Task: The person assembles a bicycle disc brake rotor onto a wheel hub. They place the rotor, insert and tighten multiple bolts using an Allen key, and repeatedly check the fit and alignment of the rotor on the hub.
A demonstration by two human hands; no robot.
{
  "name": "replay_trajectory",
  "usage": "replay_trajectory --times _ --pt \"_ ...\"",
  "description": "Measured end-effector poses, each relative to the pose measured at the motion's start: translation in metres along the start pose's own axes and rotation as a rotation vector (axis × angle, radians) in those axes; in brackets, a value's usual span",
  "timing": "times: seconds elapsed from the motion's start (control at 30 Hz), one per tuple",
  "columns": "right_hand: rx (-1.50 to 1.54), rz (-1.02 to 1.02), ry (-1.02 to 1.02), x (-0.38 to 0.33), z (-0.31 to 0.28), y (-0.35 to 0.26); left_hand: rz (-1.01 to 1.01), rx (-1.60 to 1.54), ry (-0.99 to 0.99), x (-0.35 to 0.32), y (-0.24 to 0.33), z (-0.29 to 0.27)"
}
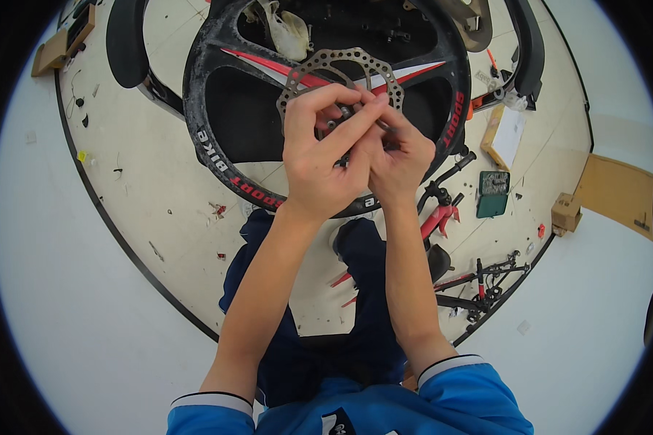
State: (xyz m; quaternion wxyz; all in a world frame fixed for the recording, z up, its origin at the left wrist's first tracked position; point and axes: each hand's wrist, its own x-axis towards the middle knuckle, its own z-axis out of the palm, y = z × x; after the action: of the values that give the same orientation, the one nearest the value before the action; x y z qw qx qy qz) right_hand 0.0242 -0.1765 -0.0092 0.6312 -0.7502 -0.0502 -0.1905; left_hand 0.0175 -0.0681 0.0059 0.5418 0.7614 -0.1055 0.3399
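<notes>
A black spoked bicycle wheel (196, 94) with red and white markings lies flat in front of me. On its centre sits a metal brake disc (339, 56) with a ring of holes. My left hand (313, 163) and my right hand (401, 159) meet over the hub, touching each other. Both have their fingers bent and pinched together above small dark metal parts at the hub. Whatever the fingertips grip is mostly hidden by the hands.
A black chair with armrests (127, 47) bears the wheel, with a crumpled plastic bag (289, 36) on it. On the floor to the right are a green case (493, 196), a bicycle frame (480, 284), red frame parts (435, 220) and a cardboard box (566, 212).
</notes>
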Motion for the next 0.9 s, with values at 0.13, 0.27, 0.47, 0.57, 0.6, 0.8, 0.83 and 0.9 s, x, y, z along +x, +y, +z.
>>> replay_trajectory --times 0.13,0.27,0.47,0.57,0.6,0.8,0.83,0.9 --pt "-0.143 -0.16 0.02 0.007 -0.001 0.005 0.054 -0.043 0.094 0.002 0.0 0.002" --pt "-0.07 -0.152 0.023 0.009 0.002 0.003 0.115 -0.046 0.096 -0.001 -0.008 0.001" --pt "-0.082 -0.062 -0.055 0.008 -0.005 -0.005 -0.08 -0.113 0.058 0.001 0.004 -0.002" --pt "-0.054 -0.085 -0.108 0.006 -0.005 0.002 -0.061 -0.15 0.077 0.001 0.001 0.0" --pt "-0.048 -0.072 -0.116 0.006 -0.005 0.003 -0.05 -0.134 0.062 0.0 0.0 -0.001" --pt "-0.081 -0.058 -0.086 0.005 -0.004 0.0 0.001 -0.148 0.049 0.002 0.0 -0.001" --pt "-0.092 -0.065 -0.081 0.005 -0.004 0.0 -0.001 -0.169 0.063 0.002 0.0 -0.001" --pt "-0.073 -0.058 -0.1 0.006 -0.005 0.002 -0.027 -0.106 0.057 -0.002 0.002 -0.007"
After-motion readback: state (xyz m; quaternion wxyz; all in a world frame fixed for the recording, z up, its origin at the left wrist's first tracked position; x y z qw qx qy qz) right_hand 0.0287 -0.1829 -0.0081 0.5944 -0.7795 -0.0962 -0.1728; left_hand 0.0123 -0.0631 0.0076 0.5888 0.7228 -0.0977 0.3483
